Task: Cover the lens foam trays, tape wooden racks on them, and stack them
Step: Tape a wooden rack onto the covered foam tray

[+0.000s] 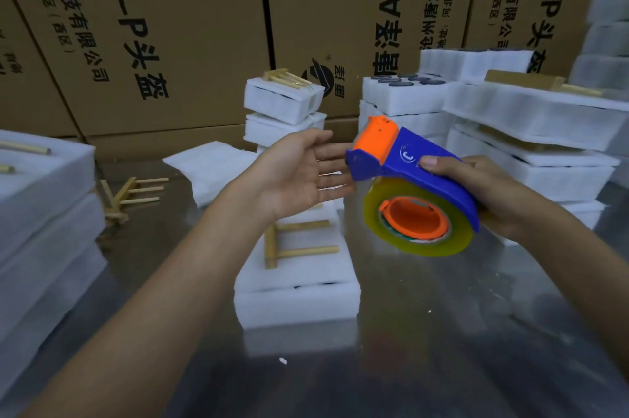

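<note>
A blue and orange plastic tape dispenser (413,176) with a yellowish tape roll was grasped by the right hand (490,193), above the shiny metal desk (425,315). The left hand (292,176) was kept released, fingers straight, beside the dispenser's orange head. Under both hands, a white covered foam tray (296,285) was lying on the desk with a small wooden rack (289,244) on it.

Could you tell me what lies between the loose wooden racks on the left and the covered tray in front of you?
In the head view, only my left forearm crosses above bare shiny table between loose racks and tray.
</note>
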Motion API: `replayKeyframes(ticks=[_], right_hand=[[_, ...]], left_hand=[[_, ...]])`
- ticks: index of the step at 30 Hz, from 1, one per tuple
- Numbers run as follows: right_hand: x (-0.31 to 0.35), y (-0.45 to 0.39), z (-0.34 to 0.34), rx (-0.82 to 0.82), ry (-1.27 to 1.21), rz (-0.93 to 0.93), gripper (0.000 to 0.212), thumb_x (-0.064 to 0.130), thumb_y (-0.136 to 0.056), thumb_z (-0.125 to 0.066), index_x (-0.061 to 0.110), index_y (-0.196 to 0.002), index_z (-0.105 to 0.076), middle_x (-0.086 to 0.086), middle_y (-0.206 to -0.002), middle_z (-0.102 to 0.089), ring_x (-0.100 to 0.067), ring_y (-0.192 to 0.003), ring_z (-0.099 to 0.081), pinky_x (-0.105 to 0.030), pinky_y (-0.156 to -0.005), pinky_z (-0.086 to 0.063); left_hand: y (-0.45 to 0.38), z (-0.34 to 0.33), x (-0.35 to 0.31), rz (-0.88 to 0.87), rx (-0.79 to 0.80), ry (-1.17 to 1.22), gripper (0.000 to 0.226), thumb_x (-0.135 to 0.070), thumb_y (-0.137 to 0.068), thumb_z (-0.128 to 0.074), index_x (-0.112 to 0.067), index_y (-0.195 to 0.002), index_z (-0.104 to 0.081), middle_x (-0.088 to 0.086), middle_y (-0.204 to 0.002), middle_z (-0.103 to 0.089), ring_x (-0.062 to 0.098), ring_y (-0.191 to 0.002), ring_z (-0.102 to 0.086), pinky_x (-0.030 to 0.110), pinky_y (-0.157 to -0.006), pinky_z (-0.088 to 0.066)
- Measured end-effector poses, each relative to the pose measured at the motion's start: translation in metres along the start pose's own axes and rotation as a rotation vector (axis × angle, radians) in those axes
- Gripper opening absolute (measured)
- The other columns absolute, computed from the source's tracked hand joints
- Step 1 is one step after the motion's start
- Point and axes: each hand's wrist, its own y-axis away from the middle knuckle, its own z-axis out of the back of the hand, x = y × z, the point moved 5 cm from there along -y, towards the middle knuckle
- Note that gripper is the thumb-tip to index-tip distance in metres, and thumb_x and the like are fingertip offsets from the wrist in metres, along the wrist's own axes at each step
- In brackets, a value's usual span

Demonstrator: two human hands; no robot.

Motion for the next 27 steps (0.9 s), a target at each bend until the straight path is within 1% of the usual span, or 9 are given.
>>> replayKeyframes(ticks=[2, 5, 6, 8, 11, 14, 19, 23, 27], right_hand=[[0.001, 0.002, -0.002, -0.003, 0.090, 0.006, 0.076, 0.076, -0.026, -0.088, 0.019, -0.076, -0.082, -0.014, -0.084, -0.078, -0.022, -0.067, -0.074, -0.026, -0.058, -0.057], [0.005, 0.005, -0.005, -0.018, 0.203, 0.014, 0.080, 0.085, -0.027, -0.081, 0.023, -0.079, -0.081, -0.010, -0.082, -0.078, -0.024, -0.073, -0.075, -0.032, -0.070, -0.059], [0.006, 0.005, -0.006, -0.023, 0.244, 0.009, 0.082, 0.088, -0.027, -0.079, 0.026, -0.080, -0.080, -0.009, -0.082, -0.078, -0.024, -0.075, -0.075, -0.035, -0.074, -0.059], [0.008, 0.005, -0.008, -0.030, 0.312, -0.001, 0.082, 0.092, -0.026, -0.074, 0.033, -0.083, -0.078, -0.004, -0.083, -0.078, -0.023, -0.077, -0.076, -0.038, -0.077, -0.058], [0.010, 0.006, -0.010, -0.032, 0.315, 0.026, 0.079, 0.092, -0.030, -0.075, 0.036, -0.085, -0.078, -0.002, -0.082, -0.078, -0.019, -0.073, -0.076, -0.035, -0.071, -0.057], [0.009, 0.009, -0.010, -0.035, 0.280, 0.056, 0.075, 0.089, -0.036, -0.077, 0.035, -0.088, -0.079, -0.003, -0.082, -0.078, -0.020, -0.073, -0.076, -0.034, -0.069, -0.056], [0.004, 0.009, -0.010, -0.039, 0.252, 0.096, 0.076, 0.086, -0.040, -0.079, 0.031, -0.091, -0.079, -0.005, -0.085, -0.078, -0.023, -0.076, -0.076, -0.039, -0.075, -0.059], [0.003, 0.011, -0.013, 0.001, 0.189, 0.131, 0.075, 0.082, -0.038, -0.083, 0.025, -0.086, -0.080, -0.007, -0.086, -0.078, -0.023, -0.075, -0.075, -0.029, -0.066, -0.058], [0.003, 0.011, -0.015, 0.038, 0.182, 0.127, 0.073, 0.083, -0.034, -0.082, 0.027, -0.081, -0.080, -0.007, -0.082, -0.078, -0.019, -0.071, -0.075, -0.021, -0.058, -0.055]], left_hand=[[0.003, 0.003, -0.001, 0.018, 0.020, -0.017, 0.042, -0.032, -0.100, -0.043, -0.003, -0.122, -0.063, 0.016, -0.118, -0.070, 0.029, -0.112, -0.066, 0.038, -0.090, -0.056], [0.004, 0.007, 0.000, 0.032, -0.014, -0.105, 0.037, -0.035, -0.096, -0.056, -0.008, -0.119, -0.065, 0.011, -0.110, -0.073, 0.024, -0.100, -0.071, 0.033, -0.076, -0.060], [0.003, 0.009, 0.001, 0.029, -0.038, -0.159, 0.037, -0.039, -0.093, -0.061, -0.011, -0.116, -0.067, 0.008, -0.106, -0.075, 0.021, -0.095, -0.073, 0.031, -0.073, -0.060], [0.003, 0.012, 0.004, 0.027, -0.067, -0.224, 0.031, -0.043, -0.087, -0.069, -0.018, -0.106, -0.070, 0.002, -0.099, -0.075, 0.016, -0.088, -0.072, 0.032, -0.075, -0.057], [0.005, 0.015, 0.008, 0.061, -0.031, -0.152, 0.019, -0.041, -0.083, -0.074, -0.025, -0.093, -0.071, -0.003, -0.093, -0.073, 0.014, -0.082, -0.070, 0.031, -0.077, -0.054], [0.008, 0.014, 0.013, 0.094, -0.006, -0.058, 0.017, -0.043, -0.083, -0.073, -0.026, -0.086, -0.071, -0.004, -0.088, -0.073, 0.014, -0.080, -0.070, 0.031, -0.074, -0.052], [0.010, 0.012, 0.020, 0.065, -0.004, 0.026, 0.019, -0.032, -0.079, -0.075, -0.023, -0.095, -0.069, -0.002, -0.082, -0.072, 0.014, -0.076, -0.068, 0.030, -0.071, -0.052], [0.008, 0.016, 0.024, 0.030, -0.086, -0.047, 0.013, -0.034, -0.090, -0.067, -0.024, -0.098, -0.069, -0.003, -0.082, -0.073, 0.011, -0.077, -0.069, 0.030, -0.074, -0.051], [0.004, 0.021, 0.024, -0.009, -0.199, -0.157, 0.023, -0.045, -0.087, -0.068, -0.023, -0.094, -0.072, -0.005, -0.085, -0.073, 0.013, -0.085, -0.064, 0.029, -0.071, -0.048]])
